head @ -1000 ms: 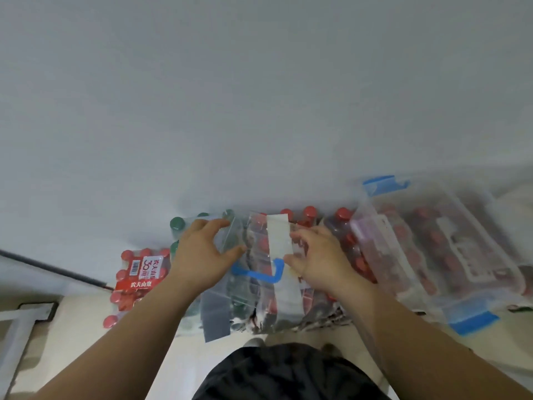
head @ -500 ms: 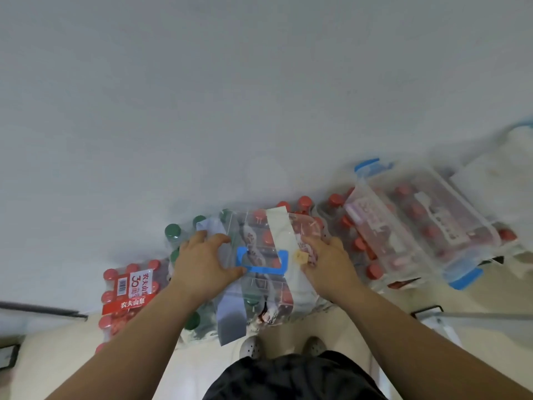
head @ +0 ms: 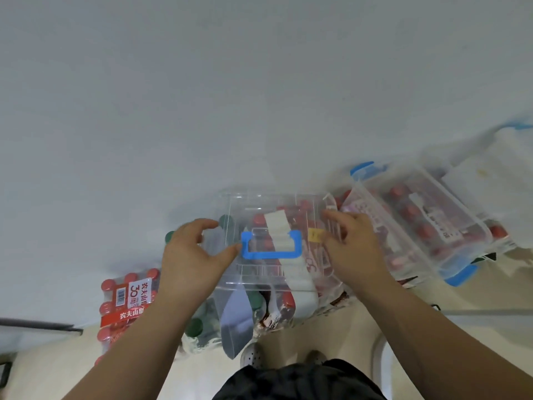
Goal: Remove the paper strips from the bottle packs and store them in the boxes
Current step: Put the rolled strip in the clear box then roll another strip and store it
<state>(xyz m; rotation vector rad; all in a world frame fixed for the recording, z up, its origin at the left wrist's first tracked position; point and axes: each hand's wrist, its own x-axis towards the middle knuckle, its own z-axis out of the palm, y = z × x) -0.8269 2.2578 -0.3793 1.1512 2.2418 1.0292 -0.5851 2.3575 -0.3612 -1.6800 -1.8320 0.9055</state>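
A clear plastic box (head: 259, 201) with a blue handle (head: 271, 256) sits between my hands, its lid facing me. White paper strips (head: 277, 228) show through the lid. My left hand (head: 193, 255) grips the box's left side, thumb by the handle. My right hand (head: 355, 249) grips its right side, fingers curled over the edge. Beneath the box lie shrink-wrapped bottle packs, one with green caps (head: 196, 327) and one with red caps (head: 284, 298). A loose grey strip (head: 236, 321) hangs below the box.
Another red-capped pack (head: 127, 298) with a red label lies on the left. A second clear box (head: 432, 226) with blue latches, holding red-capped bottles, lies to the right beside a white lid (head: 490, 171). A pale wall stands behind. My shoes (head: 253, 356) are on the floor below.
The box has turned flatter so that its lid and handle face me squarely. My hands have spread apart to its left and right sides.
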